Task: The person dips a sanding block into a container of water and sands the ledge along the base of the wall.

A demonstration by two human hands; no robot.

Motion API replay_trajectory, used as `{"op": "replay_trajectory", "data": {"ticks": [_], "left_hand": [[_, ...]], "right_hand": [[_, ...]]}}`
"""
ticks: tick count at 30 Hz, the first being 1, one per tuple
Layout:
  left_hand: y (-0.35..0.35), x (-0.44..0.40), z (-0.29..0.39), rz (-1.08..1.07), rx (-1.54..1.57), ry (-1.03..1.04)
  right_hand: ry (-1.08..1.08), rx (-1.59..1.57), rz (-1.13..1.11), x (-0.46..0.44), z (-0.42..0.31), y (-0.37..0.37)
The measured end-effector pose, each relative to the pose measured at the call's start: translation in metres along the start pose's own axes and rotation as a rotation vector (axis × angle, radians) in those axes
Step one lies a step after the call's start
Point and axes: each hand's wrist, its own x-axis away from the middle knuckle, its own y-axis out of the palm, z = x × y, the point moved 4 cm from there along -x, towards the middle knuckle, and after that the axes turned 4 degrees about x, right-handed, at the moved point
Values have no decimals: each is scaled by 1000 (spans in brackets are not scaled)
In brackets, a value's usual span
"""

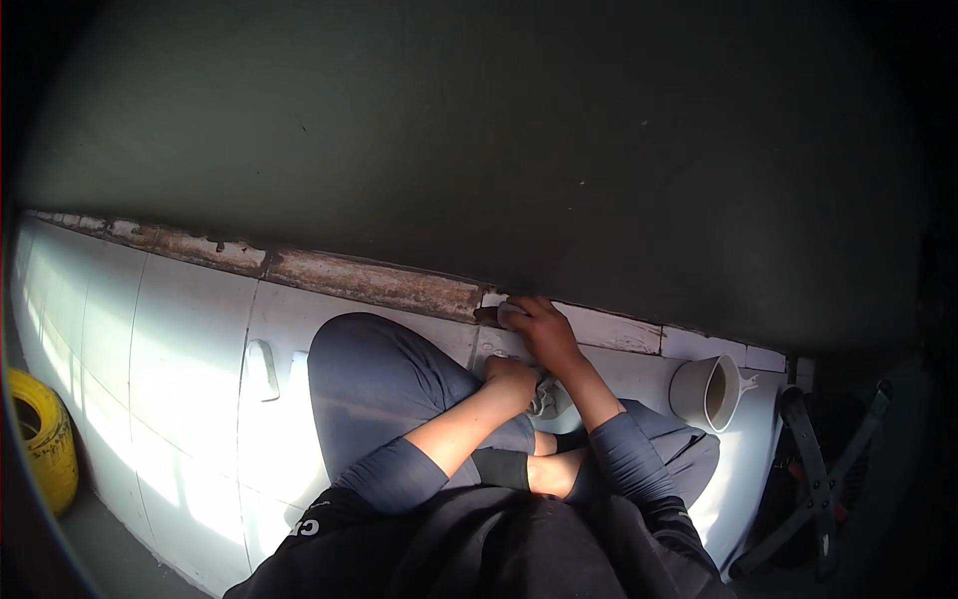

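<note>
My right hand (544, 327) reaches to the low skirting at the foot of the dark wall, its fingers bent around a small pale pad (510, 314). The pad's exact kind is unclear. It touches the skirting where the brown, stained strip (374, 283) meets the whiter tiles (614, 327). My left hand (510, 383) is closed just below, near my shoe (546, 401); whatever its fingers may hold is hidden. I sit cross-legged on the white tiled floor (190, 359).
A pale pot with a handle (689, 392) stands to the right by the skirting. Beyond it is a black crossed-leg frame (820, 489). On the left lie a small whitish block (261, 369) and a yellow tyre (58, 454). The dark wall (479, 150) rises ahead.
</note>
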Motion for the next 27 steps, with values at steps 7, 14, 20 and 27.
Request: {"op": "replay_trajectory", "data": {"ticks": [7,14,20,27], "left_hand": [[-3,3,-2,-52,-7,-18],[-2,2,-1,-10,-8,-28],[-1,-2,-2,-29,0,-46],[-3,-1,-1,-51,2,-35]], "right_hand": [[-72,88,-71,-10,-6,17],[26,158,-33,13,25,-1],[187,150,-12,45,55,-21],[454,15,101,73,87,-39]]}}
